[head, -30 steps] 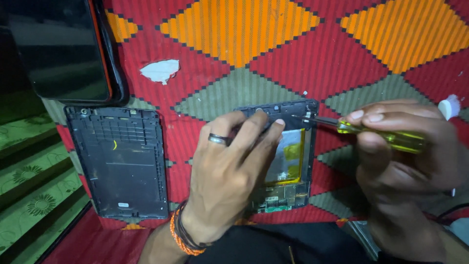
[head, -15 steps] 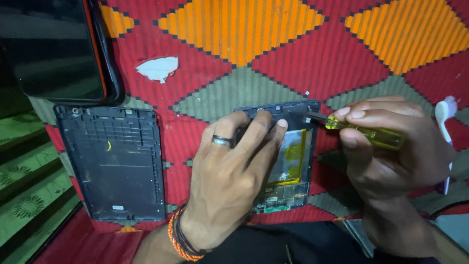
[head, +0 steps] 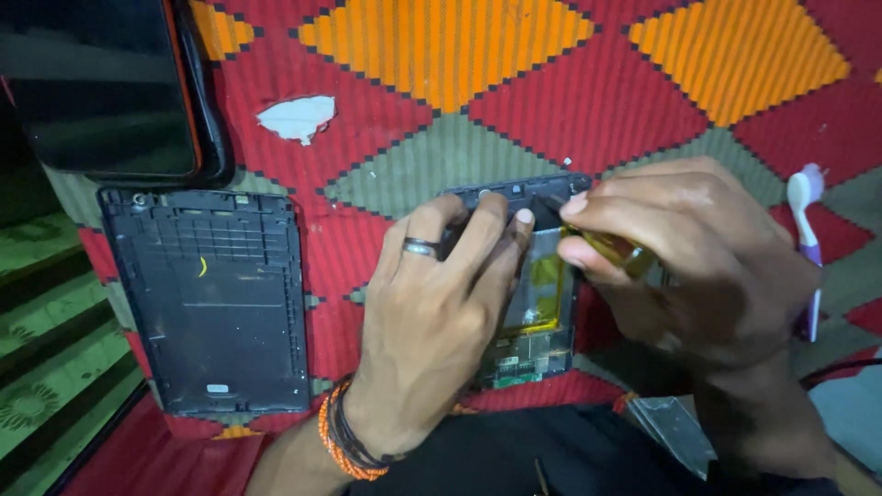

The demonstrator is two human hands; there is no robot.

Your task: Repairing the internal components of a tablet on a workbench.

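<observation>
An opened tablet [head: 533, 312] lies on the patterned mat, its battery and circuit board exposed. My left hand [head: 441, 312], with a ring and orange and black wrist bands, lies flat on it and holds it down. My right hand [head: 680, 266] grips a yellow-handled screwdriver [head: 611, 248], whose tip rests near the tablet's top right corner. Most of the screwdriver is hidden by my fingers.
The tablet's black back cover [head: 211, 303] lies inside-up to the left. A dark-screened device in a case [head: 92, 83] sits at the top left. A white scrap [head: 296, 118] lies on the mat [head: 441, 55]. A white and purple toothbrush [head: 807, 239] lies at the right.
My right hand and the screwdriver have moved left, closer over the tablet's top corner. My left hand stays on the tablet. The view has shifted slightly.
</observation>
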